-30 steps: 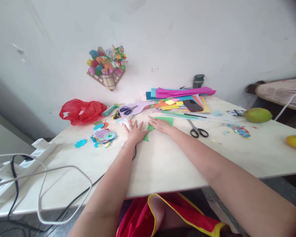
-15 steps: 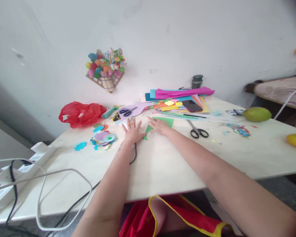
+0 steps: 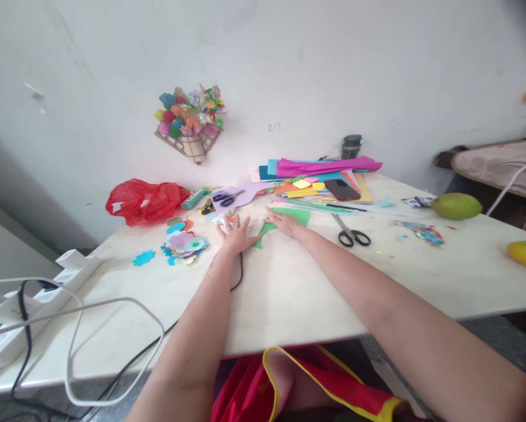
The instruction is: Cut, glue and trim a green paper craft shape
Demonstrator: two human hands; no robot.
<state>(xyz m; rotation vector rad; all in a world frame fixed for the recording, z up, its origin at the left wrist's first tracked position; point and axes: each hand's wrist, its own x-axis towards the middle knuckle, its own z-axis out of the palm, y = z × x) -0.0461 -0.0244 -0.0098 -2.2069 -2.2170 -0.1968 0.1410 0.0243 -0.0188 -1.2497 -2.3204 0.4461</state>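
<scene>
A green sheet (image 3: 299, 217) lies flat on the white table, partly covered by my right hand (image 3: 284, 223), which rests on it with outstretched fingers. My left hand (image 3: 236, 235) is spread on the table, its thumb touching the lower left tip of the green piece. Just beyond the left fingers is a small white object (image 3: 221, 221), partly hidden; a black cable (image 3: 241, 272) runs from under that hand. Scissors with black handles (image 3: 353, 236) lie to the right of my right hand. Dark-handled scissors (image 3: 229, 198) rest on a purple sheet (image 3: 254, 191) behind my left hand.
Cut-out paper flowers (image 3: 184, 245) are piled on the left near a red plastic bag (image 3: 146, 202). Coloured sheets (image 3: 324, 170) and a phone (image 3: 342, 189) lie at the back. A green mango (image 3: 456, 206) sits right. White cords (image 3: 133, 302) loop over the left front edge.
The left fingers have drawn slightly closer together and bent a little. Both hands otherwise stay in place on the table and the green sheet; the view has shifted slightly.
</scene>
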